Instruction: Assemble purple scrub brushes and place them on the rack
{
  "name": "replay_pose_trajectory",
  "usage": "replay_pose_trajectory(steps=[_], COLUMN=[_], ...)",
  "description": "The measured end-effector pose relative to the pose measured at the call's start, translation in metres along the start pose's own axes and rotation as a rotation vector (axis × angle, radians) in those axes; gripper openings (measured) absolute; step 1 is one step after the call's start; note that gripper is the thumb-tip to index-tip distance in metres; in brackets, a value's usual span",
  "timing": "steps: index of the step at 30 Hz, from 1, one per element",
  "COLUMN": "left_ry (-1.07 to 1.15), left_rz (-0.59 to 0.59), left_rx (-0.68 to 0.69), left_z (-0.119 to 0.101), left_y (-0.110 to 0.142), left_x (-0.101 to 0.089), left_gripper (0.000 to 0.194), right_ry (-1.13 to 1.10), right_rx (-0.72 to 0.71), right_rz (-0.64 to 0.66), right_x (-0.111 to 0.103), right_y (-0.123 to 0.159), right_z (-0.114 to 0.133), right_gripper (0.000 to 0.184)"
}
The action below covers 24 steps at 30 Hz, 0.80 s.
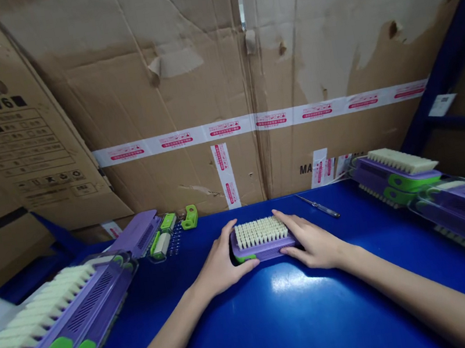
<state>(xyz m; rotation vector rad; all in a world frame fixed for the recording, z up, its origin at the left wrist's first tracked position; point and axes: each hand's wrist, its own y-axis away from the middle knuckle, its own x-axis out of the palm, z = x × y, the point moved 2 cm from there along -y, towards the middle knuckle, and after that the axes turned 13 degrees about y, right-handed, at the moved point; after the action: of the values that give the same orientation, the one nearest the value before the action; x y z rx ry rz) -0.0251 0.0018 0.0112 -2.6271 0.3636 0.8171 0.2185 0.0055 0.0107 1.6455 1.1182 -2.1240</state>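
Observation:
A purple scrubbing brush (pixel 266 246) with cream bristles facing up and a bit of green at its left end lies on the blue table in front of me. My left hand (pixel 219 263) grips its left end, the thumb along the near side and the fingers behind. Around the right end closes my right hand (pixel 311 239), its thumb at the near side and a fingertip at the bristles' far corner. The brush's underside is hidden.
Stacked purple-and-green brushes stand at the left (pixel 81 307) and right (pixel 395 172). A screwdriver (pixel 324 208) lies behind my right hand. At back left are a purple panel (pixel 140 233), small screws (pixel 175 242) and a green part (pixel 189 217). Cardboard (pixel 168 102) walls the table's back.

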Motion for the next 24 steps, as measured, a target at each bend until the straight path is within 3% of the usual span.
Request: replay_pose_trajectory(steps=[24], left_ry=[0.024], left_rz=[-0.018], left_rx=[0.025], left_z=[0.005], left_y=[-0.0008], left_x=[0.0014], left_gripper=[0.089], right_ry=[0.025], right_rx=[0.003], right_rz=[-0.005], right_x=[0.0014], right_y=[0.0002], right_z=[-0.0009], right_gripper=[0.08])
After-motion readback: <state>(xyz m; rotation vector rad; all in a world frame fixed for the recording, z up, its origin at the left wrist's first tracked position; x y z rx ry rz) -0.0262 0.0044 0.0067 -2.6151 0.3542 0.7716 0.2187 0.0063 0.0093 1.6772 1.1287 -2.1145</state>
